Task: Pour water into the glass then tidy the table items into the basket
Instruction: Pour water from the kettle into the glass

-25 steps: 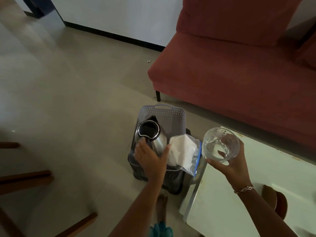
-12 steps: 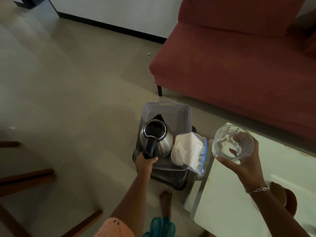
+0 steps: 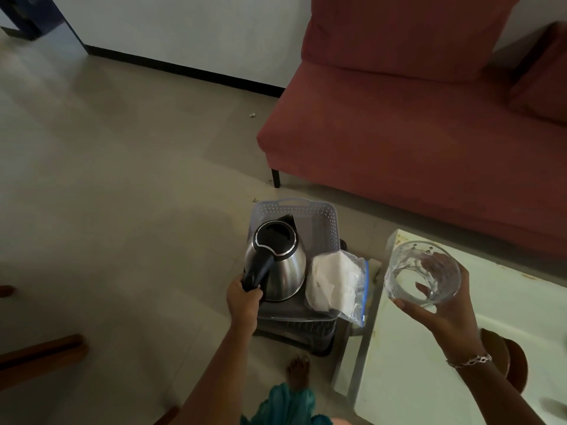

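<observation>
While the kettle sits in the basket, here's how I'd size things up:

Kettle (image 3: 277, 262): steel body, black handle pointing to 7 o'clock, standing upright in the left half of the basket (image 3: 294, 207) down on the floor. Probably heavy if there's water left, and the steel looks slick, so the handle is the only sane place to grab.

Left hand (image 3: 244, 302): wrapped tight around the low end of that handle.

Glass (image 3: 422, 273): clear and breakable, with what looks like a little water in it, held up over the near corner of the table (image 3: 429, 378). Best gripped around the wall, not the rim.

Right hand (image 3: 441, 314): cupping the glass from below, fingers round its far side.

Bag (image 3: 337, 285): soft plastic with white paper inside, at 3 o'clock from the kettle, drooping over the basket's right edge. Light and floppy, could slide out.
</observation>
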`<action>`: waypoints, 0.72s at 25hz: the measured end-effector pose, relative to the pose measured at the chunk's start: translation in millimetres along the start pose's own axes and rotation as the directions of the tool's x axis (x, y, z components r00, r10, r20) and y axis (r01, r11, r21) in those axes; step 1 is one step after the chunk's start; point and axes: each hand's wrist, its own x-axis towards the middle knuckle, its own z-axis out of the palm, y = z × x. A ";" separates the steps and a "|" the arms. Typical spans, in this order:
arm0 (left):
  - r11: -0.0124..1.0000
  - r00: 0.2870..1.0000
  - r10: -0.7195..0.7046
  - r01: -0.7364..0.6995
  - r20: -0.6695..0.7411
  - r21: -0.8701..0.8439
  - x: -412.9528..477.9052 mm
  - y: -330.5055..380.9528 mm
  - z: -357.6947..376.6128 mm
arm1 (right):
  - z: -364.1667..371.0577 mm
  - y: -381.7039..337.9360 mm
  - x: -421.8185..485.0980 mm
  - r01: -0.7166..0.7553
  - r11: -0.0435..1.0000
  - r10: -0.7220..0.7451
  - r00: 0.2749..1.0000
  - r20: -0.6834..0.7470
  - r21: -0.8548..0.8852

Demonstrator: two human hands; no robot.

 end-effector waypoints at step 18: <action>0.492 0.547 0.835 -0.790 0.058 0.366 -152.6 200.9 -15.5 | -96.0 -19.2 -46.9 0.112 0.994 -0.112 0.993 0.041 0.021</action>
